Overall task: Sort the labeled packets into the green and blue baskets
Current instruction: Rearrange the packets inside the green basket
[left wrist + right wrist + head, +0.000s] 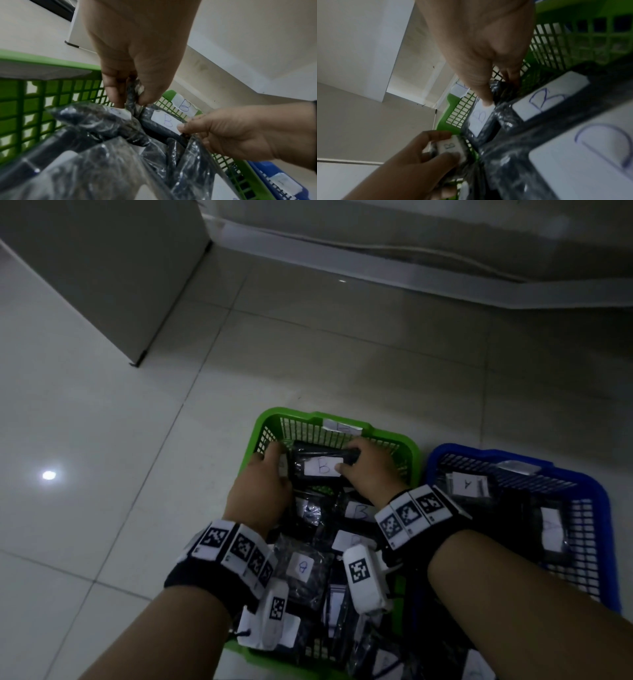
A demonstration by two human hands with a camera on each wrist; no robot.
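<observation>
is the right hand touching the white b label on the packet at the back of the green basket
Touching. In the left wrist view the right hand's thumb tip presses the B label's corner; the right wrist view also shows a fingertip on it.

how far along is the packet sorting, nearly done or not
Well along, it seems. The green basket, tagged B, holds many B packets; the blue basket holds a few, one marked A. In hand: the left hand pinches one B packet, and the right hand holds another, both inside the green basket. Whether unsorted packets remain isn't visible.
</observation>
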